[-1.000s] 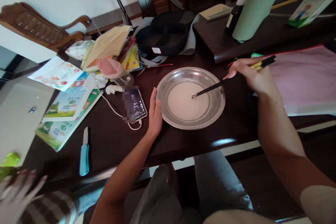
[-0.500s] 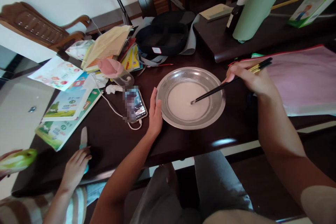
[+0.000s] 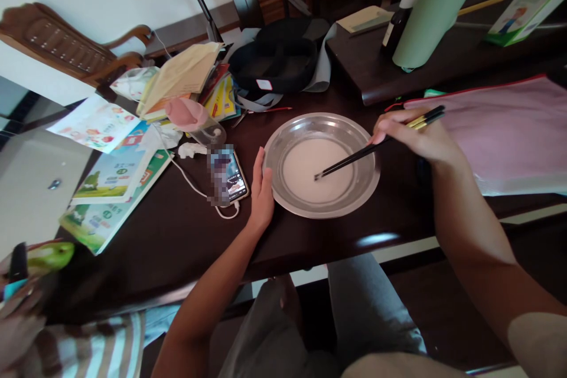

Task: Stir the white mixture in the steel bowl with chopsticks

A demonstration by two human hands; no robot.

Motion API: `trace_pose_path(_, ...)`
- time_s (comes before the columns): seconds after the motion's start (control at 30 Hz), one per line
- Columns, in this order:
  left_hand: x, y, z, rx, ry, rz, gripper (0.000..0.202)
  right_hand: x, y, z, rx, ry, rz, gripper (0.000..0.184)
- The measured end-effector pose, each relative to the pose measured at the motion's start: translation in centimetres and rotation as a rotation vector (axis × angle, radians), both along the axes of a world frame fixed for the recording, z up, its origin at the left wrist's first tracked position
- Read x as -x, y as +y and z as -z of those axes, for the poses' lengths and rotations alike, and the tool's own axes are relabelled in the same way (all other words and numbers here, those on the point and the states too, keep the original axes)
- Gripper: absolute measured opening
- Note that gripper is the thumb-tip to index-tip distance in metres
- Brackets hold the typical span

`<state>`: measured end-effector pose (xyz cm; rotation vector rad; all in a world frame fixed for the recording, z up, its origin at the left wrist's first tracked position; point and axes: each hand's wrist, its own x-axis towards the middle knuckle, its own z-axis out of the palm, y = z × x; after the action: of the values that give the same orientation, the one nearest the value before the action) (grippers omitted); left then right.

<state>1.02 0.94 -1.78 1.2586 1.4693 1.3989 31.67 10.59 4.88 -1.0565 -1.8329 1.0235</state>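
A shallow round metal bowl [image 3: 283,195] sits on the dark table with milky white liquid [image 3: 305,159] inside. My left hand [image 3: 262,195] grips its left side, the fingers along the outer wall and the thumb near the rim. A pair of black chopsticks [image 3: 348,159] with gold bands is pinched in my right hand [image 3: 410,136], above the bowl's right side. Their tips touch the liquid near the middle of the bowl. Just left of my left hand lies a phone [image 3: 237,177] plugged into a white cable, partly blurred out.
Books [image 3: 106,177], a pink-lidded cup [image 3: 190,115] and a black bag [image 3: 274,65] are left and behind. A pink folder [image 3: 509,136] lies right; a green cylinder [image 3: 443,12] and dark bottle [image 3: 398,23] stand behind. At far left, another person's blurred hands hold something green [image 3: 51,255].
My right hand and the chopsticks have shifted slightly left, their tips moving left in the liquid. The other person has lifted a knife off the table toward the green item.
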Motion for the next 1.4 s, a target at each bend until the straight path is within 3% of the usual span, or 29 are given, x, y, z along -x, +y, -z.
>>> trace_pose_path(0.1,0.0,0.0,0.0,-0.002,0.006,0.0,0.061,0.7,-0.3,0.0,-0.004,-0.074,-0.038,0.03)
trace_pose_path(0.23,0.0,-0.1,-0.1,0.004,0.016,-0.005,0.061,0.1,0.2,0.2,-0.074,0.02,0.174,0.033)
trace_pose_path(0.3,0.1,-0.1,-0.1,0.01,0.017,-0.007,0.062,-0.4,0.4,0.2,-0.079,0.093,0.209,0.036)
trace_pose_path(0.47,-0.1,0.0,-0.1,0.004,0.007,-0.008,0.062,0.2,0.0,-0.2,-0.001,-0.044,-0.013,0.029)
trace_pose_path(0.53,-0.1,0.0,0.0,0.0,0.008,-0.008,0.061,0.6,-0.2,-0.3,0.001,-0.088,-0.023,0.027)
trace_pose_path(0.73,0.0,0.0,0.1,0.008,-0.006,-0.007,0.061,-0.6,0.2,-0.2,-0.068,0.067,0.187,0.032)
trace_pose_path(0.8,0.0,0.0,0.1,0.009,-0.006,-0.006,0.061,-0.9,0.2,-0.2,-0.044,0.099,0.147,0.035)
trace_pose_path(0.97,-0.2,0.1,0.1,0.008,-0.011,-0.006,0.063,0.3,-0.3,-0.3,0.005,-0.052,-0.05,0.027)
trace_pose_path(1.17,-0.2,0.0,0.0,0.009,0.015,-0.005,0.065,-1.0,0.4,-0.1,-0.074,0.034,0.186,0.032)
trace_pose_path(1.27,-0.2,0.0,0.0,0.007,0.023,-0.005,0.065,-1.5,0.5,-0.1,-0.04,0.074,0.103,0.035)
trace_pose_path(1.4,-0.3,0.1,0.2,0.004,0.005,-0.008,0.064,-0.3,0.0,0.1,0.012,-0.048,-0.067,0.031)
